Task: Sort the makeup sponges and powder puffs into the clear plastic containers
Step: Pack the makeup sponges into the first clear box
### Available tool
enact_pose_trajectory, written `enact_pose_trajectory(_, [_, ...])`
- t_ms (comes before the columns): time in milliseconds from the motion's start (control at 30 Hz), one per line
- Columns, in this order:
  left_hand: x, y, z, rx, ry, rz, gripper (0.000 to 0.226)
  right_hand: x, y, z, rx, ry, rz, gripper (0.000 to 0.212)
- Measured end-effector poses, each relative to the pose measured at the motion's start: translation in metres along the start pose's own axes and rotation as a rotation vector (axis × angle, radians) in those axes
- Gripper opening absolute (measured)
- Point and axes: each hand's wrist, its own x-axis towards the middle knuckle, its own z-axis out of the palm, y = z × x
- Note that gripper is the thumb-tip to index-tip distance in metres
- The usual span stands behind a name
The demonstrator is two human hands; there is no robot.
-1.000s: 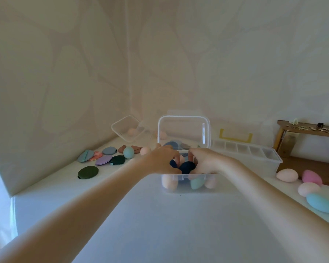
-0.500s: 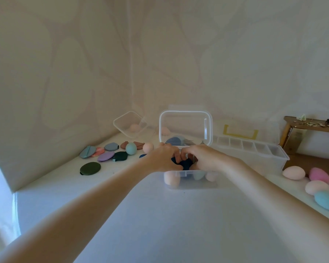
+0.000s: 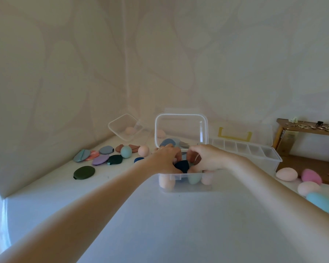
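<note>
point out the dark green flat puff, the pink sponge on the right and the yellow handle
dark green puff (image 3: pixel 84 172), head view, middle of its flat top
pink sponge (image 3: pixel 311 176), head view, centre of its rounded side
yellow handle (image 3: pixel 235 137), head view, its bottom bar

Single head cam, wide-angle, looked forward and down along both forearms toward a wall corner. Close range: hands sat centre frame over the clear box (image 3: pixel 180 184) on the white table (image 3: pixel 160 224). Edges bowed from lens distortion. No second view
</note>
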Motion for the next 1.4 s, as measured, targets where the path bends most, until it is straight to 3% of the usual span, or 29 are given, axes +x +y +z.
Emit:
enact_pose_trajectory(100, [0.0, -0.001, 0.0, -0.028, -0.023, 0.036, 0.037, -0.006, 0.002, -0.006, -0.079, -0.06, 0.015, 0.029])
enact_pose_trajectory(200, [0.0, 0.001, 0.001, -0.04, -0.034, 0.065, 0.035, -0.014, 0.003, -0.013, -0.013, -0.005, -0.009, 0.024])
enact_pose_trajectory(300, [0.0, 0.006, 0.002, -0.059, -0.025, 0.069, 0.034, -0.023, 0.012, -0.03, 0.044, 0.214, 0.015, 0.002])
enact_pose_trajectory(400, [0.002, 0.014, 0.004, -0.04, -0.019, 0.071, 0.033, -0.034, 0.036, -0.042, -0.135, 0.423, 0.223, 0.016])
enact_pose_trajectory(467, [0.004, 0.018, 0.005, -0.03, -0.027, 0.071, 0.033, -0.045, 0.051, -0.039, -0.272, 0.394, 0.361, 0.023])
enact_pose_trajectory(600, [0.006, 0.021, 0.006, -0.024, -0.037, 0.082, 0.032, -0.052, 0.083, -0.007, -0.332, 0.104, 0.452, 0.042])
enact_pose_trajectory(700, [0.006, 0.018, 0.006, -0.056, -0.019, 0.093, 0.033, -0.048, 0.093, 0.008, -0.39, 0.136, 0.449, 0.046])
enact_pose_trajectory(800, [0.005, 0.017, 0.006, -0.065, -0.02, 0.095, 0.033, -0.048, 0.094, 0.01, -0.415, 0.183, 0.463, 0.027])
enact_pose_trajectory(867, [0.005, 0.016, 0.007, -0.071, -0.023, 0.092, 0.033, -0.046, 0.091, 0.005, -0.371, 0.263, 0.452, 0.02])
enact_pose_trajectory(933, [0.006, 0.015, 0.007, -0.077, -0.023, 0.093, 0.033, -0.043, 0.078, -0.008, -0.274, 0.445, 0.398, 0.012])
enact_pose_trajectory(1033, [0.007, 0.016, 0.007, -0.083, -0.02, 0.097, 0.033, -0.038, 0.044, -0.031, 0.141, 0.634, 0.228, 0.031])
enact_pose_trajectory(1100, [0.006, 0.017, 0.007, -0.082, -0.02, 0.09, 0.033, -0.038, 0.019, -0.037, 0.611, 0.472, 0.069, 0.033])
enact_pose_trajectory(1167, [0.005, 0.017, 0.009, -0.1, -0.014, 0.086, 0.03, -0.039, 0.003, -0.03, 0.836, 0.172, -0.023, 0.023])
enact_pose_trajectory(1267, [0.005, 0.019, 0.009, -0.125, -0.009, 0.091, 0.018, -0.035, -0.002, -0.011, 0.924, -0.069, -0.002, 0.014])
enact_pose_trajectory(1400, [0.008, 0.016, 0.007, -0.003, -0.02, 0.114, 0.034, -0.028, 0.009, -0.002, 0.946, -0.217, 0.063, 0.028])
